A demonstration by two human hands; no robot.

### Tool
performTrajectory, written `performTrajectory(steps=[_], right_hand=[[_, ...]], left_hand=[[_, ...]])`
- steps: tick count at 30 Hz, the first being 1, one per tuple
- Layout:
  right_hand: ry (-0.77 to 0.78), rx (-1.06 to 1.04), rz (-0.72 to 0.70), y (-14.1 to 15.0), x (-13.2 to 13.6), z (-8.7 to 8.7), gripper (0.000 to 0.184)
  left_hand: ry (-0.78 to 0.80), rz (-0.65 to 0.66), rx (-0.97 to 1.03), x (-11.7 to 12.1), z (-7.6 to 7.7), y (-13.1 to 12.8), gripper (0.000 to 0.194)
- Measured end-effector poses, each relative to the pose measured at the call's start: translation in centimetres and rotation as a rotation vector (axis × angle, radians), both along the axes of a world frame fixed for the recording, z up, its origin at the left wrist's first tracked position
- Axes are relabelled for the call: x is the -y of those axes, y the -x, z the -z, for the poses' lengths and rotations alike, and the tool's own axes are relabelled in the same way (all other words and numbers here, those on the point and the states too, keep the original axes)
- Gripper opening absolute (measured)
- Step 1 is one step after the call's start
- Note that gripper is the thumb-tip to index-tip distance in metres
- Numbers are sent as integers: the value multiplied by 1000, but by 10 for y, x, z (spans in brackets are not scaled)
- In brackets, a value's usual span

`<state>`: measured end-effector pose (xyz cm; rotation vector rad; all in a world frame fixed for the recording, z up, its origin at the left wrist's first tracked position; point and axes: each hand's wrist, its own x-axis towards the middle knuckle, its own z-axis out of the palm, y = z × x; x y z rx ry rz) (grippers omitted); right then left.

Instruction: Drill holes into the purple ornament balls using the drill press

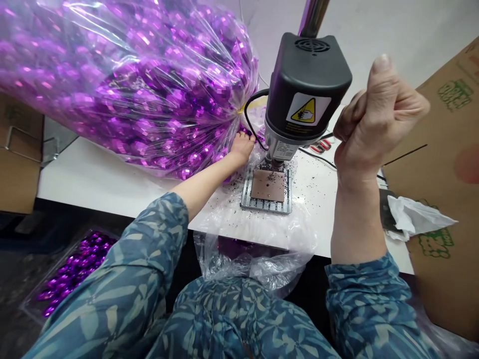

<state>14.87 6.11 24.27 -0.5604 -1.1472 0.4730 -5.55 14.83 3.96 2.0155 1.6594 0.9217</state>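
A small bench drill press (310,85) with a black motor housing and a hand-warning label stands in front of me. My right hand (381,109) is closed in a fist at its right side, thumb up, around its feed lever, which the fingers mostly hide. Under the chuck (277,163), a brown square plate (268,185) with a small dark hole lies on the slotted metal base (266,205), strewn with dark shavings. My left hand (243,145) reaches left of the drill, by the bag's tied neck, fingers curled at shiny purple pieces; what it holds is hidden.
A large clear bag (179,89) of shiny purple balls fills the left. A tray (80,269) of purple pieces sits low left. Cardboard boxes (445,164) stand on the right, near white tissue (419,219). Red-handled scissors (321,145) and a black cable lie behind the drill. Clear plastic (258,264) hangs over the front edge.
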Motion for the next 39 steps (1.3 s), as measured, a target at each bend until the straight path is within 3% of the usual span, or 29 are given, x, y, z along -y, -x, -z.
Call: performTrajectory(steps=[3,5,8,13,18,23,28,34,39], right_hand=[[10,30,31,-1,-2,0,80],[16,48,47,-1,-3,1,80],[19,52,48,-1,-4,1,79],[-3,60,89,0,-5,2,75],[-45,74,103,4,-5,2,73],[23,105,154,7,-4,0,71],[1,76,146,7,-2,-1,63],[-26,88,173,8,-5,0,67],[-47,37,74,6,-9,1,65]], left_hand=[[5,7,-56,39,-15,9,37],[-21,4,20,71,-27,17,46],[20,17,363,116,-40,25,55],[382,96,1001,161,-42,22,53],[646,69,1244,170,-23,8,36],[686,-4,1292,161,-4,-1,32],[686,10,1281,164,-9,-4,34],[708,2,1300,174,-14,-9,29],[638,-21,1322,183,-10,-15,31]])
